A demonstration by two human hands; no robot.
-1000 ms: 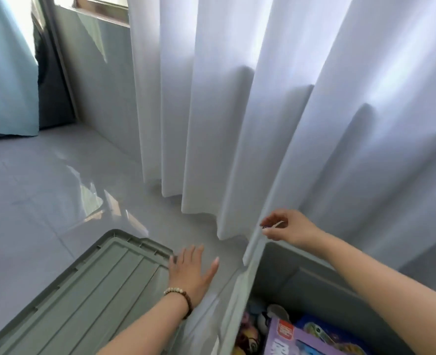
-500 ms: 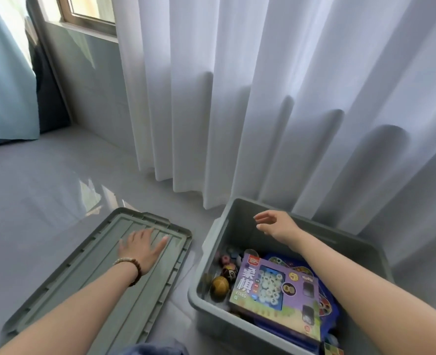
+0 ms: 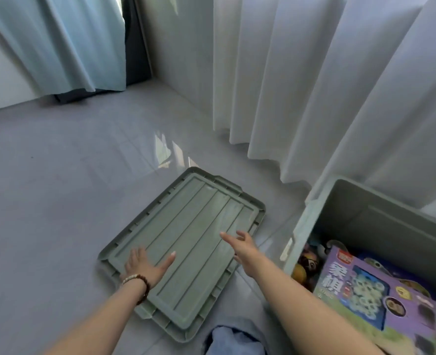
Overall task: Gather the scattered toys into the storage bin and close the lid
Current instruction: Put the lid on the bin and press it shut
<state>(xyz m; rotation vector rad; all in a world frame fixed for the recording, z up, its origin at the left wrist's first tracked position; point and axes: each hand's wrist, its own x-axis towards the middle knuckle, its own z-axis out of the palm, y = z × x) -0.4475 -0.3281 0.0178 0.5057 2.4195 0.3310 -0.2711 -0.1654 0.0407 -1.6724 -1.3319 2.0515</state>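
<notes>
Green-grey plastic, ribbed along its length, the lid (image 3: 186,249) lies flat on the tiled floor (image 3: 58,188), just left of the storage bin (image 3: 381,216) it belongs to. The left hand (image 3: 145,267) rests palm-down and spread on its near-left corner, gripping nothing, probably steadying it before a lift. The right hand (image 3: 242,245) hovers open above the lid's near-right edge (whether it touches I cannot tell), likely reaching for the opposite side so both hands can carry it level. Further right, the bin stands open against the white curtain (image 3: 314,85), a purple game box (image 3: 381,295) and small toys (image 3: 305,262) already inside.
</notes>
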